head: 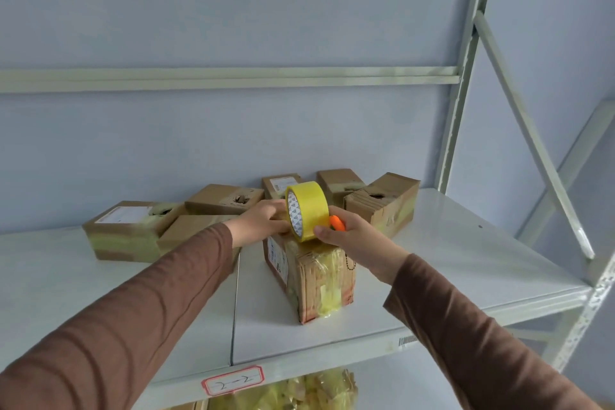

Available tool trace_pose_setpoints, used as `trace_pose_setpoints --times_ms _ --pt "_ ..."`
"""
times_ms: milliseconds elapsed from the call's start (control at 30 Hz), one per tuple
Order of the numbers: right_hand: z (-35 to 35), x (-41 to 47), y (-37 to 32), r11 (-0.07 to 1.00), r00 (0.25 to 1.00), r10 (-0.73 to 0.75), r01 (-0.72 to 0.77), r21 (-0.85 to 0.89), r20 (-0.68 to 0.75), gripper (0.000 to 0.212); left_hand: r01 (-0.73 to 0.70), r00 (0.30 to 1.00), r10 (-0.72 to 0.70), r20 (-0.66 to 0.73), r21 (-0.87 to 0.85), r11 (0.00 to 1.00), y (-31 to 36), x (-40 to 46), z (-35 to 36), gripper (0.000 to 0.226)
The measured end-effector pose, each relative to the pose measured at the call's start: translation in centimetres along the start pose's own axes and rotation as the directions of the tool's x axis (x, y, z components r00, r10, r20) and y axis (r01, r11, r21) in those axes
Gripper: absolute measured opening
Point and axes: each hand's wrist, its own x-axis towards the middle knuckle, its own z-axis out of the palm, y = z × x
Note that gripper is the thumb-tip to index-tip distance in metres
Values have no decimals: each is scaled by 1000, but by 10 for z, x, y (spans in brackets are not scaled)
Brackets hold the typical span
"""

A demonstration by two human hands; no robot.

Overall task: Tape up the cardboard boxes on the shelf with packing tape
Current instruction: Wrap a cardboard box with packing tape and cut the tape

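Front box (312, 280) on the shelf (432, 263) already looks wrapped; the tape roll (306, 211) is gripped on top by the left hand (263, 220), an orange cutter (337, 222) clutched in the right hand (356, 236). Back boxes (126, 230) seem mostly taped.

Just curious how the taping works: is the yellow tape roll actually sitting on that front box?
Touching. The head view shows the tape roll standing on edge with its lower rim meeting the top of the front box, no gap showing.

Bare shelf (449, 260) lies right and in front of the near box (316, 276); taped boxes (133, 230) crowd behind it.
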Motion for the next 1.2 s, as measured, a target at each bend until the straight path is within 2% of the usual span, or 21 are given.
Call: trace_pose_setpoints --times_ms 100,167,267,433,467,567,667,733,800,867,900,967,1067,1133,1200 --pt "-5 -1 -7 997 999 -30 31 -72 26 22 64 994 -60 91 -37 997 -3 -2 -4 55" --pt "-8 -6 -16 997 998 -67 67 -25 -1 26 81 989 -81 127 8 997 -2 -5 -8 57" --pt "-14 -22 -30 991 995 -63 71 117 -71 56 -21 975 3 222 79 997 2 -6 -11 54" --pt "-16 -62 -10 995 994 93 -90 44 -55 73 -41 967 -57 248 372 927 5 -4 -10 55" --pt "-15 -69 -1 991 990 132 -131 23 -51 68 -53 963 -63 263 414 909 7 -4 -10 55" --pt "-13 -79 23 965 963 261 -263 -13 -61 28 -63 958 -66 279 428 902 13 -7 -8 59" --pt "-9 -76 36 933 931 361 -360 15 -61 29 -44 950 -123 287 512 858 20 -11 -6 97" --pt "-6 -73 41 929 927 370 -370 23 -58 24 -63 970 -72 232 528 847 19 -15 -3 87" --pt "-4 -73 47 926 925 377 -374 59 -45 21 -164 986 143 82 496 853 18 -26 8 57" --pt "-2 -74 53 924 925 379 -375 76 -36 25 -274 932 353 -79 483 831 20 -41 27 36" --pt "-1 -74 55 926 926 375 -372 72 -39 30 -298 919 379 -106 441 847 22 -47 35 36" --pt "0 -73 59 932 932 359 -355 69 -48 41 -278 948 314 -48 353 893 23 -56 43 54" --pt "0 -72 60 933 935 353 -349 85 -38 44 -240 969 239 67 509 827 19 -59 39 80" --pt "0 -72 60 928 931 365 -361 93 -31 53 -241 968 237 82 574 783 19 -57 40 84" --pt "1 -73 60 921 924 383 -380 82 -21 54 -257 963 258 73 531 808 16 -57 45 81"
